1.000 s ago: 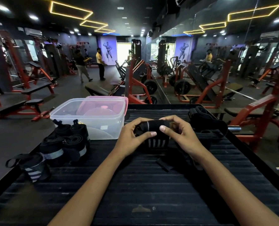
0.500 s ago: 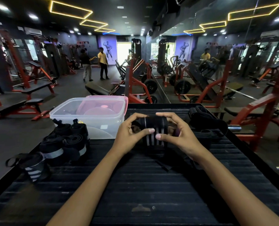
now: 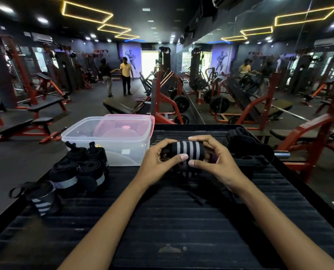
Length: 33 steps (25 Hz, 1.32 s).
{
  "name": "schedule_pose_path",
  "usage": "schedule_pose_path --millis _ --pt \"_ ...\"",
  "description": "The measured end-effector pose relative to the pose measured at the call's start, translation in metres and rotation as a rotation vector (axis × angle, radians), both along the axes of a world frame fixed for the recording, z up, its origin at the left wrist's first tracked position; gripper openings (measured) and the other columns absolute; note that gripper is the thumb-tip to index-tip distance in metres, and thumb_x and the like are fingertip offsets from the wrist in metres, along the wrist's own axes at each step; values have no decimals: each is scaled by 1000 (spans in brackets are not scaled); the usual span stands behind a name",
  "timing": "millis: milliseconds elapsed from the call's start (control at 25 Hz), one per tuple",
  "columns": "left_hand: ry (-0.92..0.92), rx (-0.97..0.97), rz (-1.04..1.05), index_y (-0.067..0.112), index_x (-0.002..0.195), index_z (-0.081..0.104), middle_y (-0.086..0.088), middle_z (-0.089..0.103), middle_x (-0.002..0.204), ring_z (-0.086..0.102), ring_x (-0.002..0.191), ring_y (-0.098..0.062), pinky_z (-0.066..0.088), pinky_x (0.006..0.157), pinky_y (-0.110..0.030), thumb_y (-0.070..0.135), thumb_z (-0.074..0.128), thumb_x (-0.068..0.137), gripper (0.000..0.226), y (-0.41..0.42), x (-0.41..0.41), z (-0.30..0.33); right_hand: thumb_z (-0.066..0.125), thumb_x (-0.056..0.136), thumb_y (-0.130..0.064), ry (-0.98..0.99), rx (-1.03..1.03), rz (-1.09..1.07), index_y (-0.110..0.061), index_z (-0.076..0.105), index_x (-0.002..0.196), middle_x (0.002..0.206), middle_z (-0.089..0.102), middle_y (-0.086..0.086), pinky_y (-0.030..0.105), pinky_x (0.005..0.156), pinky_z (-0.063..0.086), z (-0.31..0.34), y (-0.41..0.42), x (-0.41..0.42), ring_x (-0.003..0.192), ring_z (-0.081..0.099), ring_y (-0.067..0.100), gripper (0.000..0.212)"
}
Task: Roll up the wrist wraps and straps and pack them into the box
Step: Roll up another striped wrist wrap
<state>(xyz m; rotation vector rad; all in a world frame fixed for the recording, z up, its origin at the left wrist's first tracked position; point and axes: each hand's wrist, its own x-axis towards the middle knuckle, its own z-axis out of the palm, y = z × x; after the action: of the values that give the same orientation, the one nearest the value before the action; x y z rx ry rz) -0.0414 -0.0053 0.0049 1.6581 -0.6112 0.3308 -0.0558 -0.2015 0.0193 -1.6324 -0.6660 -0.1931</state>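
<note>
Dark ribbed worktop [image 3: 162, 221]: left hand [image 3: 158, 162] and right hand [image 3: 215, 162], grips clamped on striped wrist wrap [image 3: 187, 151], held raised.

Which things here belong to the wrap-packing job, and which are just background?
Job:
- black wrist wrap with grey stripes, in the grip of left hand and right hand
- rolled black wraps
- unrolled black straps
- clear plastic box

Background:
- red gym machines
- two people standing
</note>
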Motion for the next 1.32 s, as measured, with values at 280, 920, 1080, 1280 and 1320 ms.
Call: schedule_pose_path --millis 280,920,1080,1280,1320 --pt "-7 -26 -21 20 106 63 6 70 105 66 101 -11 51 87 -24 6 81 71 41 1 2 1 76 75 -9 65 38 -29 -9 60 117 108 69 5 29 85 54 2 2 -3 98 67 16 46" --pt "54 -61 74 13 100 70 -7 73 100 68 96 -21 52 91 -42 42 75 74 38 -4 2 -1 75 73 9 163 70 -17 -20 51 132 107 63 13 23 76 54 -3 2 2 71 59 10 70" --pt "70 -56 83 15 108 68 -2 72 105 67 100 -16 52 87 -30 39 68 84 34 -5 3 -2 75 76 3 171 75 -66 -20 57 128 102 64 24 25 80 55 -6 5 4 77 60 19 60" --pt "54 -13 25 17 120 61 7 69 103 66 89 -2 52 70 -13 20 61 92 28 -9 -1 -1 73 77 3 201 156 -150 -9 62 115 68 62 1 21 63 44 -10 6 10 63 53 11 42" --pt "80 -21 -21 17 121 61 4 69 107 66 93 -5 54 73 -17 19 67 88 34 -6 1 -2 73 77 2 198 163 -162 -5 62 114 66 62 1 23 63 42 -11 6 11 64 53 15 39"
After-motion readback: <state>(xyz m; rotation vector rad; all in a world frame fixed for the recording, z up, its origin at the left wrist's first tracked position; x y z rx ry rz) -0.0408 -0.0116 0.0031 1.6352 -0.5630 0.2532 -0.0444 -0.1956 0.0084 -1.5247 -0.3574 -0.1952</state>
